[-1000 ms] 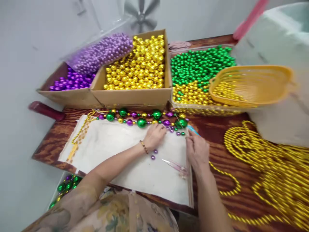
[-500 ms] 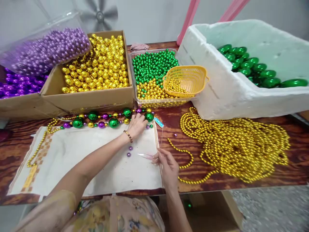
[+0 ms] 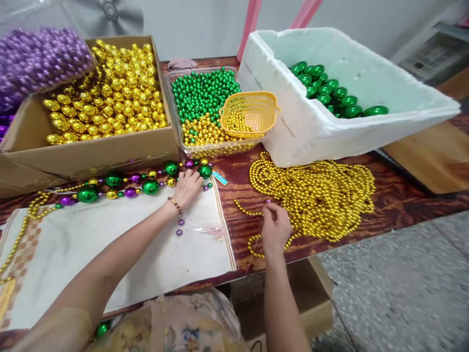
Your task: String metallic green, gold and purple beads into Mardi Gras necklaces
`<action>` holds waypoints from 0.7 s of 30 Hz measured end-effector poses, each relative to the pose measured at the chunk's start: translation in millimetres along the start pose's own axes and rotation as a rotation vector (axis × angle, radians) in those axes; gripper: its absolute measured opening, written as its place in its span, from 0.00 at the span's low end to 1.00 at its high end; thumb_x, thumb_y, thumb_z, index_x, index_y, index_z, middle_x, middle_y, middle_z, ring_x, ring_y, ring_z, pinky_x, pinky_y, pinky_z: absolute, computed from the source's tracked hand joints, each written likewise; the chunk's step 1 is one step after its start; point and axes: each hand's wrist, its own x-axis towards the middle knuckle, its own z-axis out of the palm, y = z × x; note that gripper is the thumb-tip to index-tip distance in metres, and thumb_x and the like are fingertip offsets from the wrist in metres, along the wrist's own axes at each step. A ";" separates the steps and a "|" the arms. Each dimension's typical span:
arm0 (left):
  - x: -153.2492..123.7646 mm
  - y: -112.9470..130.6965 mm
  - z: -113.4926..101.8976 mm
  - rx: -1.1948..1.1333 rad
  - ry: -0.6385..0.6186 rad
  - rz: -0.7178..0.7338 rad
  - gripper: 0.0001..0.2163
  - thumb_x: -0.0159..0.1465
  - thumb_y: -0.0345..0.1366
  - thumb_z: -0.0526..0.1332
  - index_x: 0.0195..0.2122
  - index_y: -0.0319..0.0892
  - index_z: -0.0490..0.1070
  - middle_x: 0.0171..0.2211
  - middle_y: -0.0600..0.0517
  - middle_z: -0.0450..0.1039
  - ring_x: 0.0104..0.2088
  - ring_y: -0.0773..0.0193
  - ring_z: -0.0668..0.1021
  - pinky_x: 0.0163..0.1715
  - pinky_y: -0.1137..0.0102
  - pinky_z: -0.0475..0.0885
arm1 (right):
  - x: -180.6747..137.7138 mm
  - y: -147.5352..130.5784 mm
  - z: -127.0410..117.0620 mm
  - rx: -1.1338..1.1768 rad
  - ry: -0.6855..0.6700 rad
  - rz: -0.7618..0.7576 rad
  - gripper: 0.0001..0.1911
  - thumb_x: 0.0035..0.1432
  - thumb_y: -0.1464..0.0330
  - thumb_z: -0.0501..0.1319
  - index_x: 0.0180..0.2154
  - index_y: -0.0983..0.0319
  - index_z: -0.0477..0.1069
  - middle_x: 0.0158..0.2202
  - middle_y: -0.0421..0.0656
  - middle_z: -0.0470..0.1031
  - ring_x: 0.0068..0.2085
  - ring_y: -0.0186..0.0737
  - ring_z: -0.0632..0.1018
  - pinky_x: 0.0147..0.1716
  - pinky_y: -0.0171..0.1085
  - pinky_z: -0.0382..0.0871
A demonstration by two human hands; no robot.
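Note:
My left hand (image 3: 188, 189), with a beaded bracelet at the wrist, has its fingers bent down on a bead necklace (image 3: 150, 187) of large green, purple and gold beads. The necklace lies along the top of a white cloth (image 3: 146, 254). Over the dark wooden table, my right hand (image 3: 276, 226) pinches a small purple bead (image 3: 268, 201) at its fingertips. On the cloth between the hands rest pink-handled pointed snips (image 3: 209, 230) and two loose purple beads (image 3: 179, 232). A small blue label (image 3: 220, 178) lies just right of the necklace.
Long gold bead strings (image 3: 322, 200) are heaped at right. Behind stand a cardboard box (image 3: 91, 154) of gold beads, a clear tub (image 3: 176, 112) of green and gold beads with a yellow basket (image 3: 269, 115), and a white foam box (image 3: 311, 142) of green beads. A purple bead bag (image 3: 40, 63) leans left.
My right hand has moved right, away from the snips, and now has the purple bead that lay on the table. My left hand stays on the necklace. The view has turned right.

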 end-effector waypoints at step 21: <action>-127.9 23.4 -33.8 -1.169 0.184 -0.517 0.11 0.66 0.42 0.60 0.45 0.44 0.74 0.39 0.50 0.72 0.37 0.63 0.77 0.41 0.68 0.71 | 53.6 34.7 -15.4 -0.595 0.046 0.049 0.17 0.65 0.63 0.52 0.40 0.63 0.78 0.33 0.50 0.77 0.30 0.44 0.73 0.29 0.38 0.57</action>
